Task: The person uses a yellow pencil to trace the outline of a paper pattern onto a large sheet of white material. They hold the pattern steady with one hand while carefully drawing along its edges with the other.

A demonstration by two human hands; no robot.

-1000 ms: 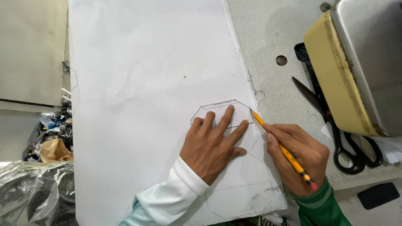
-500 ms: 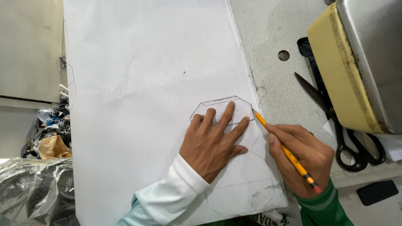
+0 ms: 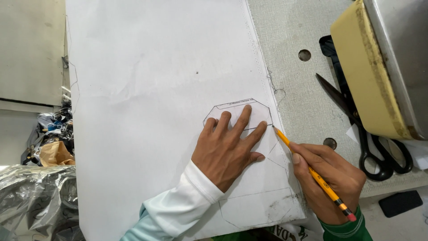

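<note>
The right hand [image 3: 332, 178], at the lower right of the frame, is clenched around a yellow pencil [image 3: 312, 172] in a writing grip, the eraser end pointing toward the lower right corner and the tip touching the right-hand corner of a small white template [image 3: 249, 111]. The left hand [image 3: 225, 149], at lower centre, grasps nothing: it lies flat with fingers spread, pressing the template down onto a large white sheet [image 3: 156, 89] that fills the middle of the frame. The template is an elongated shape with clipped corners; its lower part is hidden under the fingers. Below the left hand, near the lower edge of the sheet, a similar pencilled outline [image 3: 258, 207] is already drawn. The step in hand appears to be tracing around the template, with the pencil at its right corner. Judged from this position, the next move calls for steady downward pressure from the flat hand so the template does not slip, and for the pencil tip to stay touching the template edge. To the right of the sheet, on the grey table [image 3: 294, 76], black scissors [image 3: 370, 143] lie beside the yellowed base of a sewing machine [image 3: 370, 71] at the upper right. Crumpled plastic wrap [image 3: 35, 201] sits at the lower left.
</note>
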